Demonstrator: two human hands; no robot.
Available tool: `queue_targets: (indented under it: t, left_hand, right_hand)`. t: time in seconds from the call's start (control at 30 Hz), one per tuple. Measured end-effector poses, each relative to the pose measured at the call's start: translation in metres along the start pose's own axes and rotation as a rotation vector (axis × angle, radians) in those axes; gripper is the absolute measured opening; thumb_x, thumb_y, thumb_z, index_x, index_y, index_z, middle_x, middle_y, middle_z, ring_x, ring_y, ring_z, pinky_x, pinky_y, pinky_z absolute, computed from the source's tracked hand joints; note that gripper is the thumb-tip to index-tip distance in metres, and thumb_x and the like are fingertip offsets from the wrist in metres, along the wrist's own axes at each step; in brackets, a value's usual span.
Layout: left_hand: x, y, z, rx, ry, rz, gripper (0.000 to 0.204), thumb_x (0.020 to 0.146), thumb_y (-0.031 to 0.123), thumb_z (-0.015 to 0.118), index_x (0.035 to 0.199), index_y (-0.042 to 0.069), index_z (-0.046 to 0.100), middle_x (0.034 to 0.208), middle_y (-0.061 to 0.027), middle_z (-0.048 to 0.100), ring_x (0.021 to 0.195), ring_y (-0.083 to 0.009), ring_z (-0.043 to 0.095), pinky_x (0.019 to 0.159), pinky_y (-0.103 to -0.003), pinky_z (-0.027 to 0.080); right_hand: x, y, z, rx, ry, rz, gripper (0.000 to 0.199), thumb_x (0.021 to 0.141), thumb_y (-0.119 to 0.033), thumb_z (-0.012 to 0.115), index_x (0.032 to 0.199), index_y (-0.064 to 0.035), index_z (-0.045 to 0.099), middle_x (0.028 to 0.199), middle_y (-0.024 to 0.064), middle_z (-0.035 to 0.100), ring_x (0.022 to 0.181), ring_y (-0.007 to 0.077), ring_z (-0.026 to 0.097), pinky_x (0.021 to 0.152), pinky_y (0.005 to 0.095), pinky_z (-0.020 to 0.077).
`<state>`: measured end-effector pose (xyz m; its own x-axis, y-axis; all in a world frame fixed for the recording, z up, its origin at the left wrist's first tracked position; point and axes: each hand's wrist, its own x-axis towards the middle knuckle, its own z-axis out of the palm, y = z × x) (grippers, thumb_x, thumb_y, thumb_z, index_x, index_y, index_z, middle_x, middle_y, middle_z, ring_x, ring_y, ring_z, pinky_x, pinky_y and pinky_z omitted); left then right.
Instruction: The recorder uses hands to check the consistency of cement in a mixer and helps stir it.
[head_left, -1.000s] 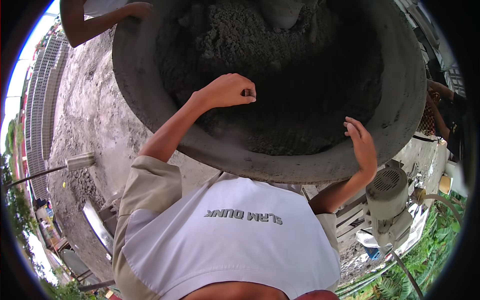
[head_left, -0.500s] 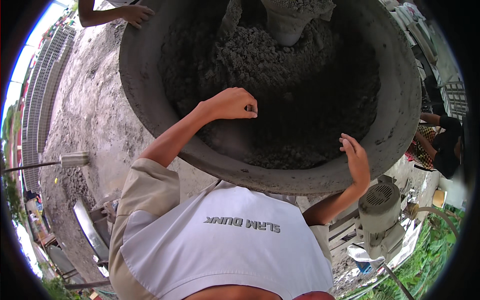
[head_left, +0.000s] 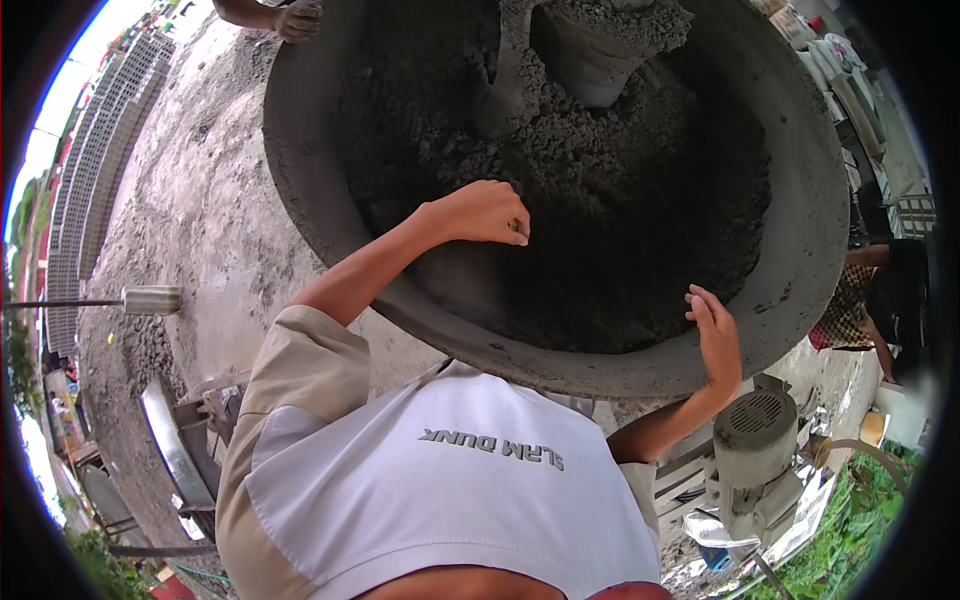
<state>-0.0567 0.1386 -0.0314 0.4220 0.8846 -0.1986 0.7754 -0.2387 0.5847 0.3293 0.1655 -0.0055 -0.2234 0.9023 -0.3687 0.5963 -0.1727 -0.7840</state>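
A large round grey mixer pan [head_left: 400, 315] lies in front of me, holding dark, crumbly cement-like mix [head_left: 640, 290]. My left hand [head_left: 488, 212] hangs over the mix, its fingers curled closed; whatever they may hold is hidden. Over the pan's near right rim, my right hand [head_left: 714, 335] is held with fingers apart and slightly bent, nothing in them. At the pan's far middle stands a caked central hub [head_left: 598, 78]. A mix-coated paddle arm [head_left: 513, 75] reaches down into the mix beside it.
Another person's hand [head_left: 298, 20] rests at the pan's far left rim. A person in dark clothes [head_left: 895, 300] is at the right. A motor [head_left: 757, 420] sits by the near right rim. Stacked grey blocks [head_left: 110, 150] line the far left; a metal cylinder on a rod [head_left: 152, 299] juts in.
The paddle arm has shifted right and nearer relative to the hub. My left fingers have closed further. The view has shifted slightly, and the other person's hand sits differently at the rim.
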Motion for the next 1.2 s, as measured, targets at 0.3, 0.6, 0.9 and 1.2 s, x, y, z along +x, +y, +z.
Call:
queue_targets:
  t: [0.3, 0.6, 0.9, 1.2]
  left_hand:
    - [-0.002, 0.012, -0.004, -0.020, -0.034, 0.080, 0.021, 0.077, 0.025, 0.066, 0.087, 0.007, 0.071, 0.078, -0.0073, 0.069, 0.076, -0.0241, 0.066, 0.069, -0.034, 0.051]
    - [-0.003, 0.006, -0.005, -0.023, 0.007, 0.073, 0.022, 0.074, 0.025, 0.068, 0.085, 0.006, 0.072, 0.078, -0.0078, 0.069, 0.077, -0.0247, 0.066, 0.071, -0.036, 0.051]
    - [0.000, 0.007, -0.005, -0.040, 0.049, 0.070, 0.021, 0.076, 0.024, 0.069, 0.085, 0.005, 0.071, 0.074, -0.0080, 0.068, 0.071, -0.0218, 0.065, 0.066, -0.032, 0.050]
    - [0.001, 0.008, -0.006, -0.033, 0.090, 0.082, 0.021, 0.078, 0.026, 0.069, 0.086, 0.006, 0.071, 0.075, -0.0072, 0.068, 0.072, -0.0209, 0.066, 0.066, -0.032, 0.050]
  right_hand:
    - [-0.001, 0.001, 0.000, 0.002, 0.025, -0.003, 0.045, 0.091, -0.033, 0.049, 0.122, -0.0014, 0.056, 0.111, 0.0110, 0.063, 0.091, 0.0159, 0.058, 0.087, 0.0279, 0.0421]
    - [0.000, 0.005, 0.000, -0.003, 0.029, -0.015, 0.045, 0.093, -0.035, 0.049, 0.122, -0.0023, 0.056, 0.110, 0.0091, 0.063, 0.088, 0.0129, 0.057, 0.080, 0.0262, 0.0401]
    - [-0.001, -0.002, 0.000, -0.019, 0.035, 0.015, 0.044, 0.092, -0.034, 0.050, 0.121, -0.0025, 0.057, 0.110, 0.0100, 0.063, 0.091, 0.0146, 0.057, 0.085, 0.0273, 0.0407]
    - [-0.001, 0.002, -0.001, 0.027, 0.013, 0.019, 0.043, 0.091, -0.031, 0.051, 0.121, -0.0011, 0.056, 0.110, 0.0095, 0.063, 0.097, 0.0157, 0.057, 0.090, 0.0273, 0.0406]
